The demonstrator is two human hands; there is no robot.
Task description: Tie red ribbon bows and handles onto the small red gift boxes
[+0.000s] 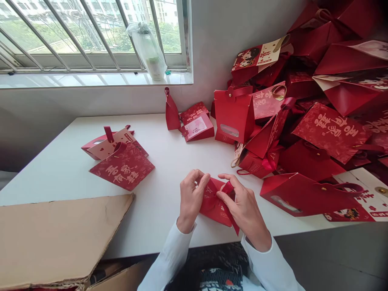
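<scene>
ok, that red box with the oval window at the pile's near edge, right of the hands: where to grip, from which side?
Probably the strap loop, pinched from above on the person's side. The red box lies tipped over with its strap pointing right and apparently uncovered, while other boxes crowd its far side.

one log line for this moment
left hand: at red box; right hand: at its ribbon; table right: heaped red boxes; front left: cardboard box

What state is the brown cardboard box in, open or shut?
Open. The cardboard box has its flaps standing apart, with a dark gap between them.
</scene>
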